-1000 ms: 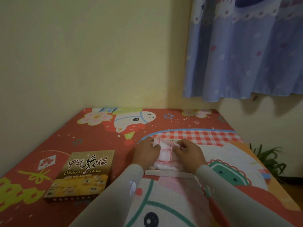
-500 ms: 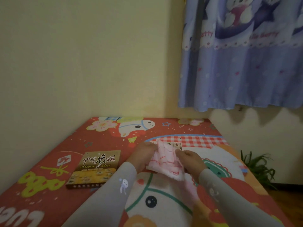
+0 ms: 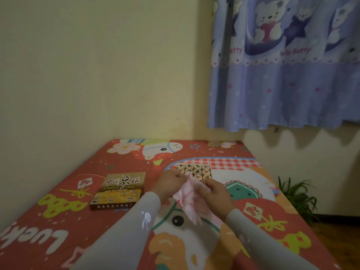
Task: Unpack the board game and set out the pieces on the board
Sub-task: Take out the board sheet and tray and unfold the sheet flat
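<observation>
A folded paper board point(image 3: 190, 201), white with red grid lines, hangs crumpled between my two hands above the mat. My left hand point(image 3: 169, 185) pinches its upper left part and my right hand point(image 3: 216, 193) grips its right side. Just behind my hands lies the open box tray point(image 3: 193, 171) filled with several round wooden chess pieces with black and red characters; its near edge is hidden by my fingers and the paper. The box lid point(image 3: 118, 190), brown and gold with "Chinese chess" printed on it, lies flat to the left.
Everything rests on a red cartoon-print mat point(image 3: 81, 211) in a corner, with yellow walls at the left and back. A blue bear-print curtain point(image 3: 282, 75) hangs at the upper right. A green plant point(image 3: 298, 197) stands on the wooden floor past the mat's right edge.
Both hands lifted the folded paper board off the tray and drew it toward me, partly opening it. The wooden pieces in the tray are now uncovered. The camera tilted upward.
</observation>
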Demonstrator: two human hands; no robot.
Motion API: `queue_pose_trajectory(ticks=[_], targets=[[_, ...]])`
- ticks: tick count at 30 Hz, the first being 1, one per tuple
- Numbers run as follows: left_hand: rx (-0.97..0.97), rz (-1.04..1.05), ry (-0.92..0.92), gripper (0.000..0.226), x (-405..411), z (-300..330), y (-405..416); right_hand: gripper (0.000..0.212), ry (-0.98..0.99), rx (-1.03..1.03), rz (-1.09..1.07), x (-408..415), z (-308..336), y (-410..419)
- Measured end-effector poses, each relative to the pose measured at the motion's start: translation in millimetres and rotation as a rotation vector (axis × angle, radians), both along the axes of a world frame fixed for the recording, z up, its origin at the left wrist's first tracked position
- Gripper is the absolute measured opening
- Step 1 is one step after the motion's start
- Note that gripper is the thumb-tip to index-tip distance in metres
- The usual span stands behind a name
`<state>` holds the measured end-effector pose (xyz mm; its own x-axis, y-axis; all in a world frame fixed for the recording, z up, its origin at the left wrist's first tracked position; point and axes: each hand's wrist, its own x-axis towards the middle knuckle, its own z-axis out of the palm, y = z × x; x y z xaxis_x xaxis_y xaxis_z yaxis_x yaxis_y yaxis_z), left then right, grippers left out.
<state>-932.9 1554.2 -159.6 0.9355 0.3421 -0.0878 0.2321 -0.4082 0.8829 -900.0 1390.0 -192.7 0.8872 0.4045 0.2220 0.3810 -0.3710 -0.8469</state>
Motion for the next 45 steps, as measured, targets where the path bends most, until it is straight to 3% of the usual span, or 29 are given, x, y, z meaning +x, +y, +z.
queue_pose_trajectory(ticks=[3,8,11,15,19,26,32,35,41,45], targets=[[0.011,-0.013,-0.009,0.022,-8.4,-4.4,9.8,0.026,0.109,0.077,-0.061,3.6,2.6,-13.0],[0.071,-0.064,-0.072,0.011,-19.7,-13.2,26.2,0.013,0.341,0.189,-0.116,12.6,-3.0,-35.2],[0.231,-0.092,-0.055,0.006,-19.8,-22.8,35.6,0.015,0.394,0.207,-0.13,15.0,-6.8,-43.1],[0.413,-0.038,-0.08,0.016,-18.7,-28.9,47.9,0.016,0.453,0.232,-0.166,17.1,-11.4,-50.3],[0.445,0.067,-0.095,0.012,-23.2,-23.8,65.0,0.024,0.425,0.174,-0.231,25.9,-20.0,-63.0],[0.626,-0.088,0.229,0.006,-46.3,-12.2,102.7,0.03,0.46,-0.034,-0.236,25.0,-26.4,-92.7],[0.818,-0.27,0.378,0.027,-56.2,-9.0,97.8,0.046,0.393,-0.111,-0.193,18.9,-29.2,-98.3],[0.823,-0.215,0.287,0.029,-53.5,-6.5,96.2,0.049,0.252,-0.159,-0.209,18.5,-22.6,-94.3],[0.776,-0.04,-0.083,0.034,-45.0,12.0,101.8,0.042,0.015,-0.054,-0.208,24.2,3.6,-84.1],[0.793,-0.037,-0.11,0.025,-49.1,13.6,100.6,0.047,0.002,0.013,-0.235,23.6,7.1,-82.0]])
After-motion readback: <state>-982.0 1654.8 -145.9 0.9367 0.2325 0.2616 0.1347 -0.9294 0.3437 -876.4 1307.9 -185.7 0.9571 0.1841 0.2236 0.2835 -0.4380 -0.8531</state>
